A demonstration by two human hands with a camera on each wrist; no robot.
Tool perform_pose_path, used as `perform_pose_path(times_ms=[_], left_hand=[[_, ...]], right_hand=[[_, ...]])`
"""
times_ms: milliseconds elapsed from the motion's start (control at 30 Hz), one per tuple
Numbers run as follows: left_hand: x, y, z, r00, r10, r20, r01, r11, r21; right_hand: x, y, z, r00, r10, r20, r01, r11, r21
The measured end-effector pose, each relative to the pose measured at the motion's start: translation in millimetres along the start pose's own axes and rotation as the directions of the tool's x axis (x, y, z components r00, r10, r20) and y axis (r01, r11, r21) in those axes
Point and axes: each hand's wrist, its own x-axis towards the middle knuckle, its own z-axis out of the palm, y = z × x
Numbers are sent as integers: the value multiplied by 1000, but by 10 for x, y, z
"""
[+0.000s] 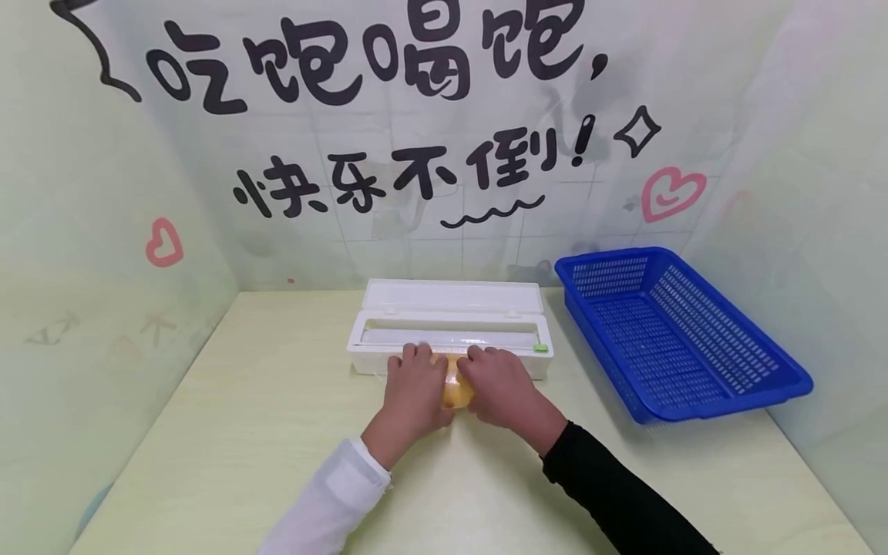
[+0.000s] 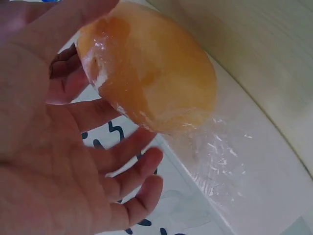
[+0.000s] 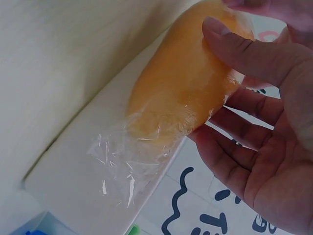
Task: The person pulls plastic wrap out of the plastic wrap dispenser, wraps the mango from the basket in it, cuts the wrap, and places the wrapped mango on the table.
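Observation:
An orange-yellow, smooth, oblong fruit that looks like a mango [image 1: 458,384] is wrapped in clear cling film, with a loose tail of film [image 3: 117,164] at one end and another film tail [image 2: 222,161] at the other. My left hand [image 1: 416,388] grips it from the left, thumb on the near side and fingers behind. From the right, my right hand [image 1: 501,388] holds it the same way, its thumb pressing the wrapped surface in the right wrist view. Just behind the fruit stands a white cling film dispenser [image 1: 364,360], lid raised, with a film roll [image 1: 451,338] inside.
A blue perforated plastic basket [image 1: 617,378] stands at the right of the table. At the dispenser's front right sits a small green slider [image 1: 541,348]. A printed backdrop [image 1: 430,262] closes off the table's back, with similar sheets at both sides.

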Motion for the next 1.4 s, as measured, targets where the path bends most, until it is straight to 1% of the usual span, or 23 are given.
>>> perform_pose_path(times_ms=[100,167,200,300,433,567,633,733,867,933,1067,1100,1167,1233,1267,1300,1367,1400], left_hand=[[-19,33,12,1000,-5,-18,6,997,79],[-27,42,31,1000,2,-28,0,995,104],[-31,44,41,999,6,-35,-2,994,105],[-42,38,83,996,17,-84,-9,996,94],[-54,31,112,985,30,-168,-16,996,85],[-59,40,128,977,27,-213,-10,997,79],[-58,37,137,974,32,-224,-17,998,68],[-39,8,131,971,64,-228,-47,996,77],[6,-61,65,974,102,-203,-86,993,86],[36,-92,25,976,112,-184,-101,993,67],[84,-138,-49,982,126,-142,-128,992,-1],[92,-151,-62,983,129,-132,-132,991,-15],[108,-177,-87,985,132,-109,-138,989,-47],[126,-207,-105,989,125,-83,-132,988,-85],[136,-221,-113,990,122,-67,-129,986,-110],[148,-236,-119,991,123,-51,-128,983,-135],[171,-258,-144,992,126,-20,-128,974,-185],[182,-265,-159,991,132,-5,-130,969,-209]], right_hand=[[34,27,-13,1000,1,10,-2,999,42],[54,50,-25,1000,4,23,-5,998,68],[64,61,-30,1000,5,29,-7,997,80],[90,89,-52,998,1,56,-8,991,130],[118,123,-64,997,-1,78,-14,982,188],[127,149,-39,997,1,77,-19,973,228],[135,157,-20,997,-1,83,-19,970,242],[145,173,-11,995,-14,97,-12,965,264],[149,200,-16,996,-31,81,5,955,298],[138,208,-29,997,-39,71,16,953,303],[83,184,-40,997,-45,55,26,950,312],[61,166,-36,998,-38,41,23,949,316],[5,123,-19,1000,-15,-15,19,949,314],[-62,72,16,994,-6,-106,36,958,284],[-99,48,47,987,-21,-157,59,968,244],[-135,24,82,976,-41,-213,82,978,191],[-193,-16,161,948,-95,-305,118,991,58],[-213,-34,202,932,-126,-340,130,992,-11]])
